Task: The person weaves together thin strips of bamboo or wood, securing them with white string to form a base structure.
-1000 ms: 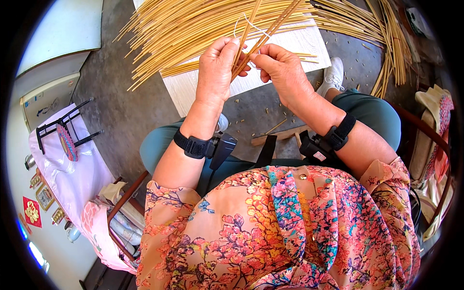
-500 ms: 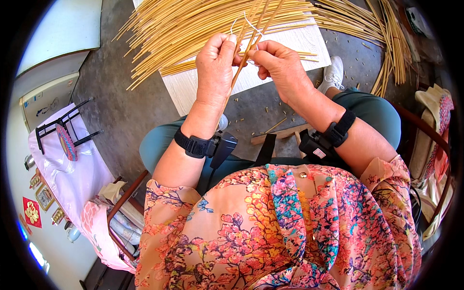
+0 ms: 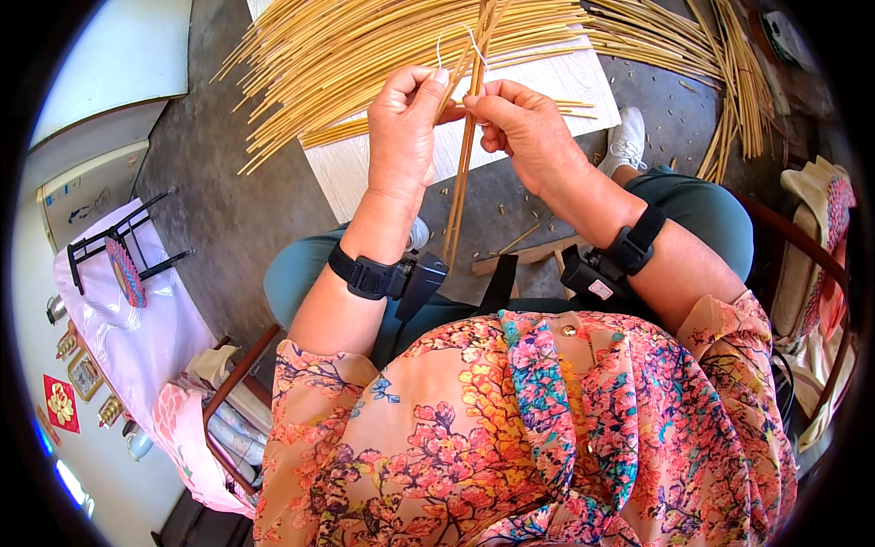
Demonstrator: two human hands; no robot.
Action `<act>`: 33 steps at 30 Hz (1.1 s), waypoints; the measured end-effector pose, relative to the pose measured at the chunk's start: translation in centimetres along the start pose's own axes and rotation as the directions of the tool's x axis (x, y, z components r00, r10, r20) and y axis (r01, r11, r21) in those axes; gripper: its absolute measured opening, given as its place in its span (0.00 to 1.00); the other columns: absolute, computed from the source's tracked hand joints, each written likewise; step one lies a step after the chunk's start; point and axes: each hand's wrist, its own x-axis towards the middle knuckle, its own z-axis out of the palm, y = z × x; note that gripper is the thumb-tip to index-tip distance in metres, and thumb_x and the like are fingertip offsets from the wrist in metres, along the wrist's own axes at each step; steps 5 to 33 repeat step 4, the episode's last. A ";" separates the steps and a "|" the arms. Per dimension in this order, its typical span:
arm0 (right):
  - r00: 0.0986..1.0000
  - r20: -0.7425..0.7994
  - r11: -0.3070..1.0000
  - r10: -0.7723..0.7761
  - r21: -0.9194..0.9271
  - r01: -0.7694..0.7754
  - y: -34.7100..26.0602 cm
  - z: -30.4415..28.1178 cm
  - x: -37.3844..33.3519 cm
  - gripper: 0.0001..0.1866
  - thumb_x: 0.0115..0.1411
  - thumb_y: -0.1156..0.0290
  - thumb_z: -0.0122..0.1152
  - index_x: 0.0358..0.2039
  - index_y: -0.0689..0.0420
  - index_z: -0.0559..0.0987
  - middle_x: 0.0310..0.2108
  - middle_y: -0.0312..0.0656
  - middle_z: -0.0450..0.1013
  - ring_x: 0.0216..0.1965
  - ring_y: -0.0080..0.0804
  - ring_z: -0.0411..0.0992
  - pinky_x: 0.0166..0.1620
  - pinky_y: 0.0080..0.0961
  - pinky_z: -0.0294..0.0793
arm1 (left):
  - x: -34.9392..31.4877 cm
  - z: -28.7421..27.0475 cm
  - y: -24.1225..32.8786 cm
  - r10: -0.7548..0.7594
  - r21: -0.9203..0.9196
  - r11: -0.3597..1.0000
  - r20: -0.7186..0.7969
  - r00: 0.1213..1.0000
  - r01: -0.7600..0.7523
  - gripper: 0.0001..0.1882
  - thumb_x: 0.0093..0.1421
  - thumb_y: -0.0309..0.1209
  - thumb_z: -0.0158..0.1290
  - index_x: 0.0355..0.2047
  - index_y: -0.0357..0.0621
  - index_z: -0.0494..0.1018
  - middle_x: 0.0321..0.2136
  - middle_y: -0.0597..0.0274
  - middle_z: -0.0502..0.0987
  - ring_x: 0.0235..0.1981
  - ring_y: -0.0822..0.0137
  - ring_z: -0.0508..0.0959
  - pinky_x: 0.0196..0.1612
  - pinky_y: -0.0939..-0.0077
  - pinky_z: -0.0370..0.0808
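A few long, thin tan sticks stand slanted between my two hands, running from above my fingertips down toward my lap. My left hand is closed in a pinch, with a white string coming out at its thumb tip. That string loops up and across the sticks toward the right-hand side. My right hand pinches the sticks from the right with thumb and forefinger, its other fingers curled. Whether the string's other end is in its fingertips is hidden.
A large spread of similar sticks lies on a pale wood-grain board ahead. Another bundle is at the far right. Short cut bits dot the grey floor. A wooden piece lies before my knees. Chair arms flank me.
The sticks between my hands have swung more upright, their lower ends shifting right and into view beside my left wrist. The string loop has shifted slightly. Both hands stay nearly in place.
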 end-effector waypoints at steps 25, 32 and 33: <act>0.999 -0.039 1.000 0.013 -0.004 -0.013 0.0 0.2 0.0 0.07 0.54 0.68 0.61 0.25 0.56 0.74 0.18 0.31 0.68 0.18 0.17 0.63 0.24 0.15 0.64 | 0.2 -0.3 -0.3 0.000 -0.008 1.000 -0.009 1.000 0.000 0.05 0.59 0.29 0.53 0.30 0.40 0.72 0.24 0.66 0.73 0.26 0.77 0.74 0.34 0.79 0.77; 0.999 -0.039 1.000 0.013 -0.004 -0.013 0.0 0.2 0.0 0.07 0.54 0.68 0.61 0.25 0.56 0.74 0.18 0.31 0.68 0.18 0.17 0.63 0.24 0.15 0.64 | 0.2 -0.3 -0.3 0.000 -0.008 1.000 -0.009 1.000 0.000 0.05 0.59 0.29 0.53 0.30 0.40 0.72 0.24 0.66 0.73 0.26 0.77 0.74 0.34 0.79 0.77; 0.999 -0.039 1.000 0.013 -0.004 -0.013 0.0 0.2 0.0 0.07 0.54 0.68 0.61 0.25 0.56 0.74 0.18 0.31 0.68 0.18 0.17 0.63 0.24 0.15 0.64 | 0.2 -0.3 -0.3 0.000 -0.008 1.000 -0.009 1.000 0.000 0.05 0.59 0.29 0.53 0.30 0.40 0.72 0.24 0.66 0.73 0.26 0.77 0.74 0.34 0.79 0.77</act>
